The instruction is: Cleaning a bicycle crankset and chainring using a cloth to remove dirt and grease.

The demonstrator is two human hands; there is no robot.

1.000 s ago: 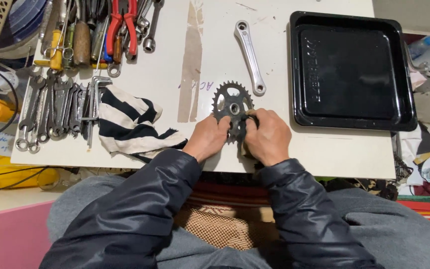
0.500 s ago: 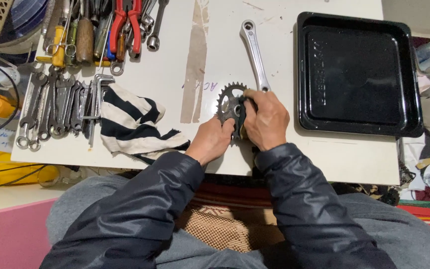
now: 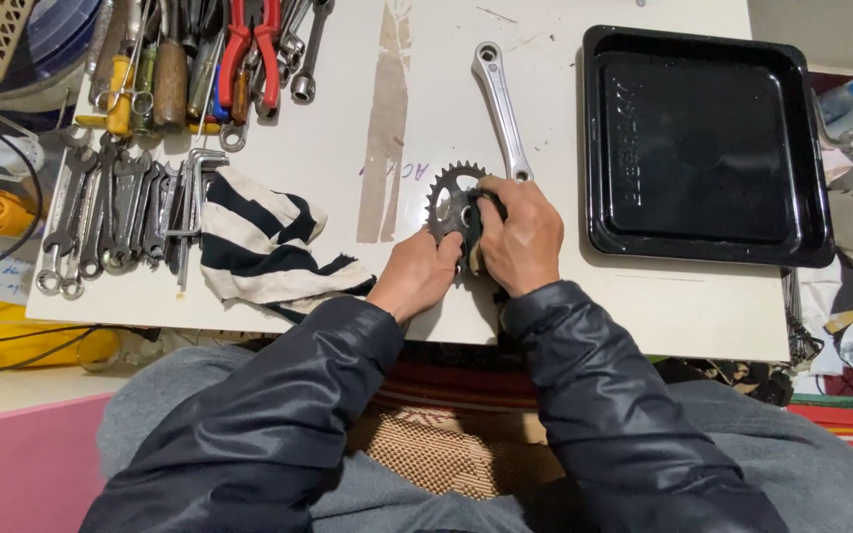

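A dark toothed chainring (image 3: 446,193) lies on the white table (image 3: 348,158) near its front edge. My left hand (image 3: 415,274) grips its lower left edge and holds it down. My right hand (image 3: 520,235) covers the chainring's right half and presses a small dark cloth (image 3: 473,219) onto it. A silver crank arm (image 3: 502,107) lies just behind my right hand, pointing away from me.
A striped black-and-white rag (image 3: 259,247) lies left of my hands. Several wrenches (image 3: 111,217), pliers (image 3: 247,44) and screwdrivers fill the table's left part. A black baking tray (image 3: 708,148) sits at the right. Clutter lies off the table's right edge.
My right hand has slid up and over the chainring with the cloth. The view has shifted, so the table sits lower in the frame.
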